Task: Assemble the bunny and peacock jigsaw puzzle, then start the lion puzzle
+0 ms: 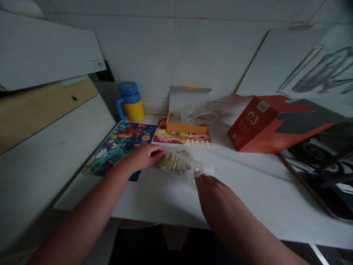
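A clear plastic bag [178, 161] with pale yellow-green pieces inside lies on the white table; what the pieces are I cannot make out. My left hand [145, 156] is at the bag's left edge, thumb and fingers pinched together on it. At the right end, the fingers of my right hand [206, 186] are pressed together on the plastic, partly hidden by the back of the hand. Just behind the bag stands an open orange box [186, 128], its lid raised, with another crumpled clear bag [196, 115] in it.
Two colourful picture sheets, one dark blue [121, 141] and one with a white fence [162, 137], lie behind my left hand. A blue-and-yellow mug [134, 106] stands by the wall. A red box [250, 127] leans at right, beside a black appliance [317, 162]. Boards [49, 110] flank the left.
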`<action>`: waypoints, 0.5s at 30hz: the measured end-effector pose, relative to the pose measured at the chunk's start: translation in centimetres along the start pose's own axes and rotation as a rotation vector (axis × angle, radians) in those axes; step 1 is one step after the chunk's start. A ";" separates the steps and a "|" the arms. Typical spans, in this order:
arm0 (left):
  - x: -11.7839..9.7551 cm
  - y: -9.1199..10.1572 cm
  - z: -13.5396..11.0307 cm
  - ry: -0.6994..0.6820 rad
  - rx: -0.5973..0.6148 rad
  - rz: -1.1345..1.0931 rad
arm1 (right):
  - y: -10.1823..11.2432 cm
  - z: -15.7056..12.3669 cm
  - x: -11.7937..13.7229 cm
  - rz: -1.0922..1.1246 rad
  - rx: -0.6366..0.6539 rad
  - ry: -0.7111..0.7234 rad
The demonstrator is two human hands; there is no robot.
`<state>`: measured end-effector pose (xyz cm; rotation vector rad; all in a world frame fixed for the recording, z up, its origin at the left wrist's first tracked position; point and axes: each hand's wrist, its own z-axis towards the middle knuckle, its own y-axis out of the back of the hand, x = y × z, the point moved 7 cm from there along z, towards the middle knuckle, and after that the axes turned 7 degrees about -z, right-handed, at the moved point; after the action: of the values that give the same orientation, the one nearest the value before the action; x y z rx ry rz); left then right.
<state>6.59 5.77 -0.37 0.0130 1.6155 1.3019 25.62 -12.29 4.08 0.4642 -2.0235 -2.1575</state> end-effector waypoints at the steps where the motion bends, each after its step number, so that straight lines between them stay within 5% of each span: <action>1: 0.0 -0.3 0.0 0.013 0.016 -0.029 | 0.0 0.2 -0.8 0.019 0.024 -0.052; 4: -0.1 -0.9 0.0 0.041 0.046 -0.092 | 1.1 0.7 -2.0 0.162 0.050 -0.130; 9: -0.5 -1.1 0.0 0.047 0.046 -0.152 | 2.5 1.4 -0.9 0.514 -0.054 -0.002; 15: -0.1 -1.4 -0.3 0.094 0.076 -0.242 | -0.8 2.9 -2.9 0.600 -0.273 -0.046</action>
<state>7.24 4.93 -1.35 -0.1943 1.6883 1.0676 27.45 -8.53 3.77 -0.2092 -1.5722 -2.0089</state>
